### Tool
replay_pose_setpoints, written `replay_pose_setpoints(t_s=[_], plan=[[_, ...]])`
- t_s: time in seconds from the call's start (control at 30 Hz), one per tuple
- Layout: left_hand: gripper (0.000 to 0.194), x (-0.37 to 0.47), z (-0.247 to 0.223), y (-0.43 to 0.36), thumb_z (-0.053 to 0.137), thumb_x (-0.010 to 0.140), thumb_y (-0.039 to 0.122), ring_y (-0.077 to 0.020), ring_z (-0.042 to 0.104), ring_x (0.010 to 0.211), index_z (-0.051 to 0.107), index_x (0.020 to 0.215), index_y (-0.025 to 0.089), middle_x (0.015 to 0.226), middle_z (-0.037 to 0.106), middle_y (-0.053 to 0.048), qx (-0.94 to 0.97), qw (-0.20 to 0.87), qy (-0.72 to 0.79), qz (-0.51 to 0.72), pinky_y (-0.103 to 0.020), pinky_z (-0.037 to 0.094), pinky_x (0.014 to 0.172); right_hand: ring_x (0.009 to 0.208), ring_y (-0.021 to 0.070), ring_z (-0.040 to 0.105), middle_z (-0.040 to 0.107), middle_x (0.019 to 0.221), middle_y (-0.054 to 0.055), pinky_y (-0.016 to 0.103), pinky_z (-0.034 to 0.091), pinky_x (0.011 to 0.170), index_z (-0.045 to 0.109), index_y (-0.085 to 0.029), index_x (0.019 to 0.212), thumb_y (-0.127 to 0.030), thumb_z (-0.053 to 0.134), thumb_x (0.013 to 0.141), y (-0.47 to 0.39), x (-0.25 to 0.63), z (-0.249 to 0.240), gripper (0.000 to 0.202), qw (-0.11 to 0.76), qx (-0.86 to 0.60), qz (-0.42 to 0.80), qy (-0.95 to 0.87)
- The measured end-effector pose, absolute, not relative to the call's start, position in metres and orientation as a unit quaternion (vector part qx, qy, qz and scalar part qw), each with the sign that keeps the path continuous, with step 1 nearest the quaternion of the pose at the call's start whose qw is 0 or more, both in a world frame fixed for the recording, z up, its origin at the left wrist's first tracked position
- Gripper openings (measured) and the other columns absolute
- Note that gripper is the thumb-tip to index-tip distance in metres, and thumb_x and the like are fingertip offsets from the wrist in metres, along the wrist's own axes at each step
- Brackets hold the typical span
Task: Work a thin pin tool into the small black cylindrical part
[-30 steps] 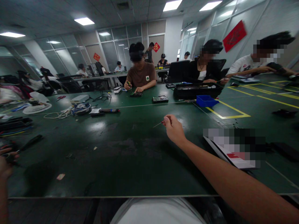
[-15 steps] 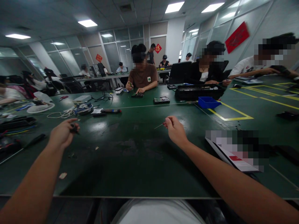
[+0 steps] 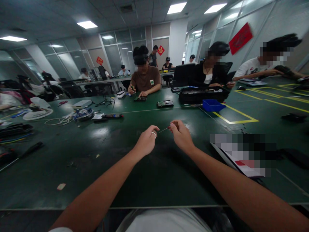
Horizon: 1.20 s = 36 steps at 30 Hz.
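Observation:
My right hand (image 3: pixel 181 135) pinches the red end of a thin metal rod (image 3: pixel 164 130), which points left and slightly down above the green table (image 3: pixel 135 190). Close to the rod's tip is my left hand (image 3: pixel 147 141), with a pale ring on one finger. Its fingers are bent together, and what they hold is hidden behind them. A gap separates the two hands.
Across the table lie an opened drive (image 3: pixel 165 103), a blue tray (image 3: pixel 212 105) and a black case (image 3: pixel 204 95). Cables (image 3: pixel 82 114) and a dark tool (image 3: pixel 112 116) are at left, a white booklet (image 3: pixel 238 158) at right. A person (image 3: pixel 146 77) sits opposite.
My left hand has moved right, from the table's left side to beside the rod's tip. The small dark object seen in it before is now out of sight. My right hand has barely moved.

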<state>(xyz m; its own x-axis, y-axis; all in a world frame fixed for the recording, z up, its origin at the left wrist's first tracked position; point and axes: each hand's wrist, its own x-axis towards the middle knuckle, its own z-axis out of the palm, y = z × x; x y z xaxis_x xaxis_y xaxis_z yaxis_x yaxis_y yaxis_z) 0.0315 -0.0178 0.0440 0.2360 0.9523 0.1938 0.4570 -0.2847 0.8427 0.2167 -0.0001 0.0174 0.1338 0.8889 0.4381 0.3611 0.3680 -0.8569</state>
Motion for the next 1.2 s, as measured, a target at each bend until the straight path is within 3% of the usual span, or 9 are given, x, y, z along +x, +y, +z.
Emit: replay_pose_setpoints(t_s=[0.1, 0.27, 0.5, 0.87, 1.07, 1.2], plan=[[0.031, 0.034, 0.026, -0.016, 0.040, 0.088, 0.017, -0.0185, 0.056, 0.090, 0.057, 0.113, 0.018, 0.098, 0.061, -0.006, 0.730, 0.311, 0.502, 0.344, -0.033, 0.044, 0.085, 0.074, 0.0215, 0.063, 0.067, 0.078, 0.003, 0.034, 0.044, 0.069, 0.060, -0.023, 0.088, -0.044, 0.048, 0.094, -0.004, 0.216, 0.023, 0.025, 0.537, -0.530, 0.229, -0.615], [0.058, 0.018, 0.004, -0.005, 0.053, 0.073, 0.000, -0.0211, 0.055, 0.108, 0.047, 0.128, 0.015, 0.117, 0.058, -0.012, 0.747, 0.257, 0.522, 0.322, -0.037, 0.042, 0.100, 0.061, 0.0186, 0.058, 0.064, 0.067, 0.002, 0.033, 0.040, 0.060, 0.060, -0.021, 0.077, -0.047, 0.052, 0.091, -0.011, 0.213, 0.030, 0.030, 0.528, -0.531, 0.231, -0.622], [0.033, 0.006, 0.004, 0.003, 0.065, 0.081, 0.008, -0.0213, 0.062, 0.108, 0.064, 0.112, 0.019, 0.116, 0.067, -0.007, 0.760, 0.248, 0.486, 0.352, -0.038, 0.046, 0.101, 0.072, 0.0195, 0.065, 0.070, 0.077, 0.004, 0.035, 0.051, 0.070, 0.063, -0.021, 0.090, -0.044, 0.057, 0.088, -0.009, 0.211, 0.025, 0.024, 0.614, -0.434, 0.317, -0.578], [0.041, 0.008, 0.003, 0.003, 0.069, 0.083, 0.013, -0.0237, 0.062, 0.117, 0.066, 0.123, 0.020, 0.125, 0.068, -0.008, 0.755, 0.221, 0.492, 0.372, -0.042, 0.044, 0.109, 0.076, 0.0201, 0.068, 0.072, 0.082, 0.004, 0.035, 0.051, 0.072, 0.063, -0.022, 0.092, -0.043, 0.054, 0.092, -0.011, 0.211, 0.024, 0.022, 0.588, -0.452, 0.261, -0.618], [0.040, 0.005, 0.003, 0.003, 0.071, 0.083, 0.016, -0.0229, 0.063, 0.114, 0.068, 0.122, 0.022, 0.122, 0.070, -0.007, 0.776, 0.211, 0.472, 0.361, -0.040, 0.046, 0.106, 0.058, 0.0164, 0.057, 0.063, 0.064, 0.000, 0.030, 0.041, 0.057, 0.065, -0.021, 0.079, -0.048, 0.059, 0.089, -0.018, 0.213, 0.032, 0.029, 0.530, -0.504, 0.173, -0.660], [0.040, 0.005, 0.003, 0.002, 0.071, 0.083, 0.017, -0.0225, 0.063, 0.114, 0.068, 0.122, 0.022, 0.121, 0.070, -0.006, 0.782, 0.201, 0.467, 0.361, -0.039, 0.045, 0.106, 0.065, 0.0171, 0.061, 0.065, 0.072, 0.000, 0.030, 0.043, 0.061, 0.064, -0.021, 0.096, -0.035, 0.049, 0.094, -0.017, 0.215, 0.032, 0.021, 0.526, -0.469, 0.204, -0.680]])
